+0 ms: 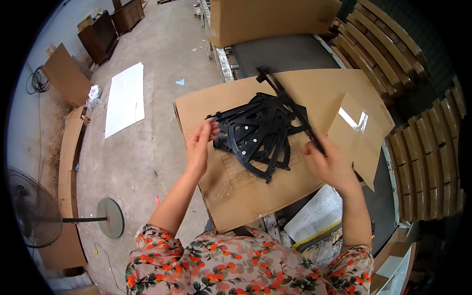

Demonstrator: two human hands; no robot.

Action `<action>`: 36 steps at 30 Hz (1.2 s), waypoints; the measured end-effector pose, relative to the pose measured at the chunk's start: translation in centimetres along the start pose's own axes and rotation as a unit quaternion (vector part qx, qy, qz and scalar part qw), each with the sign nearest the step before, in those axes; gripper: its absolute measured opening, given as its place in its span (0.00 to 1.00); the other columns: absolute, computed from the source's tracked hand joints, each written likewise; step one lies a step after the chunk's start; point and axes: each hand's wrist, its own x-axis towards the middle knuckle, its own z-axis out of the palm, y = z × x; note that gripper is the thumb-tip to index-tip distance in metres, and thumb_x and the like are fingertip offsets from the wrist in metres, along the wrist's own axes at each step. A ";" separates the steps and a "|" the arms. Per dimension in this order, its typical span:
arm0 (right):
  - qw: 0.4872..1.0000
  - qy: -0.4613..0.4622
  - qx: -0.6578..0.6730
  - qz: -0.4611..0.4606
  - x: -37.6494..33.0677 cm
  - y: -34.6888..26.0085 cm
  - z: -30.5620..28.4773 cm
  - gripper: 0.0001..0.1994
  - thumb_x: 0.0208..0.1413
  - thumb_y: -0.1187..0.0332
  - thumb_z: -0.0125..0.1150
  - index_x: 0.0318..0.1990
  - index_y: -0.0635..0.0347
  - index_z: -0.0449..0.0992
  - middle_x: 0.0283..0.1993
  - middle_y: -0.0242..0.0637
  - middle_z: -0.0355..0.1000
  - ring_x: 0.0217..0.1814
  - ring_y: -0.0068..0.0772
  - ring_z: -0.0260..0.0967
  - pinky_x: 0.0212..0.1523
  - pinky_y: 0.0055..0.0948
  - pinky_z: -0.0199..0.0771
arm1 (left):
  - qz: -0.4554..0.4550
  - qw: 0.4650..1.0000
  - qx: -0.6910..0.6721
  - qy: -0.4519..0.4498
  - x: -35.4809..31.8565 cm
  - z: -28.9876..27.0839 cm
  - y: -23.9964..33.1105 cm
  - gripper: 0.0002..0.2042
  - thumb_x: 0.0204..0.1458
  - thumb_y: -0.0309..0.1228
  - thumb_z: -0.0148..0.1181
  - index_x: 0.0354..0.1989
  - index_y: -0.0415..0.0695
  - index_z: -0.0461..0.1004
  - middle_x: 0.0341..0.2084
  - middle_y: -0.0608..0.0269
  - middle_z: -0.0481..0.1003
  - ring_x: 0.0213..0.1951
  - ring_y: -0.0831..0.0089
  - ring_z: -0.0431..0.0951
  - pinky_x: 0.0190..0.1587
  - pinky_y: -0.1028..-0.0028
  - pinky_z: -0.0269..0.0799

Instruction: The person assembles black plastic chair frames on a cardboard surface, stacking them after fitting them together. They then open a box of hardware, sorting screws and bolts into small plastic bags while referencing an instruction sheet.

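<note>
A pile of fan-shaped black plastic brackets (pixel 253 135) with small pale round spots lies on a large brown cardboard box (pixel 216 196) in front of me. My right hand (pixel 329 164) is closed on one end of another black plastic bracket (pixel 295 105). That piece slants up and to the left over the pile's right side, its far end smeared by motion. At the pile's left edge is my left hand (pixel 199 145), fingers apart and slightly bent, holding nothing. Whether its fingertips touch the pile I cannot tell.
A cardboard flap (pixel 351 137) with clear tape lies at the box's right. Papers and plastic (pixel 314 216) sit below it. Behind stands a dark conveyor belt (pixel 285 54) bearing a large carton (pixel 270 22). Stacked cartons (pixel 427 162) line the right; a fan (pixel 37 209) stands left.
</note>
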 end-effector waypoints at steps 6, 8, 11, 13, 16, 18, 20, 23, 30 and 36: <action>0.849 -0.152 0.470 0.187 -3.2 1.8 0.2 0.16 0.56 0.67 0.48 0.44 0.74 0.69 0.29 0.43 0.74 0.31 0.32 0.73 0.40 0.29 0.73 | -0.155 0.872 -0.291 -0.362 -4.3 2.0 2.4 0.29 0.57 0.45 0.49 0.61 0.40 0.54 0.51 0.51 0.67 0.48 0.64 0.73 0.49 0.67 0.70; 0.785 -0.178 0.539 0.248 -3.6 3.5 4.0 0.15 0.55 0.68 0.50 0.45 0.72 0.69 0.33 0.44 0.75 0.31 0.31 0.74 0.35 0.27 0.76 | -0.247 0.891 -0.283 -0.257 -6.6 1.6 3.3 0.20 0.53 0.34 0.57 0.52 0.39 0.62 0.39 0.47 0.74 0.36 0.62 0.79 0.35 0.65 0.79; 0.812 -0.143 0.501 0.264 -3.3 4.3 9.5 0.15 0.57 0.68 0.54 0.50 0.63 0.66 0.34 0.37 0.72 0.31 0.24 0.72 0.33 0.24 0.75 | -0.297 0.928 -0.183 -0.133 -8.2 -1.9 -0.1 0.11 0.54 0.33 0.56 0.40 0.39 0.68 0.31 0.53 0.76 0.30 0.66 0.79 0.26 0.74 0.78; 0.846 -0.140 0.461 0.231 -3.7 5.0 12.3 0.15 0.57 0.68 0.53 0.50 0.63 0.67 0.32 0.34 0.71 0.30 0.23 0.72 0.32 0.23 0.74 | -0.286 0.941 -0.154 -0.098 -9.0 -3.7 -1.1 0.10 0.54 0.35 0.57 0.35 0.39 0.70 0.27 0.55 0.77 0.27 0.68 0.79 0.23 0.76 0.76; 0.883 -0.147 0.403 0.189 -5.1 7.1 16.5 0.16 0.59 0.67 0.51 0.52 0.62 0.66 0.34 0.32 0.71 0.34 0.21 0.70 0.36 0.20 0.70 | -0.280 0.955 -0.083 -0.057 -9.9 -4.9 -1.2 0.10 0.54 0.35 0.57 0.34 0.40 0.70 0.28 0.55 0.77 0.25 0.71 0.78 0.22 0.77 0.75; 0.919 -0.124 0.343 0.153 -5.6 6.9 18.0 0.16 0.59 0.67 0.50 0.53 0.64 0.66 0.36 0.33 0.72 0.37 0.22 0.69 0.38 0.21 0.69 | -0.294 0.952 -0.082 -0.037 -10.7 -5.7 -1.4 0.11 0.55 0.37 0.56 0.34 0.41 0.69 0.27 0.57 0.76 0.22 0.73 0.77 0.20 0.79 0.72; 0.984 -0.086 0.142 0.068 -5.9 5.7 18.0 0.15 0.59 0.67 0.49 0.49 0.67 0.67 0.40 0.44 0.71 0.39 0.41 0.69 0.41 0.31 0.69 | -0.307 0.945 -0.111 -0.030 -11.8 -6.9 -1.4 0.11 0.56 0.37 0.54 0.34 0.41 0.69 0.26 0.59 0.76 0.20 0.76 0.76 0.19 0.80 0.71; 0.998 0.013 0.053 0.004 -7.1 3.8 18.8 0.13 0.56 0.68 0.50 0.44 0.69 0.68 0.40 0.52 0.67 0.41 0.59 0.65 0.40 0.43 0.67 | -0.287 0.946 -0.152 -0.020 -13.2 -7.5 -1.8 0.17 0.59 0.46 0.43 0.41 0.42 0.66 0.25 0.58 0.75 0.17 0.77 0.73 0.17 0.80 0.67; 0.983 0.076 -0.153 -0.073 -8.0 2.8 19.4 0.05 0.49 0.70 0.57 0.30 0.61 0.72 0.30 0.41 0.66 0.35 0.47 0.65 0.33 0.40 0.68 | -0.324 0.923 -0.205 -0.035 -16.0 -9.0 -3.6 0.28 0.60 0.55 0.27 0.41 0.43 0.68 0.29 0.56 0.75 0.17 0.71 0.69 0.20 0.77 0.64; 0.973 0.127 -0.167 -0.096 -8.0 3.1 20.7 0.03 0.48 0.70 0.59 0.27 0.59 0.72 0.27 0.38 0.64 0.33 0.42 0.65 0.27 0.36 0.68 | -0.343 0.924 -0.155 0.060 -16.8 -7.6 -2.5 0.31 0.59 0.56 0.29 0.38 0.38 0.71 0.28 0.59 0.75 0.19 0.73 0.69 0.21 0.77 0.62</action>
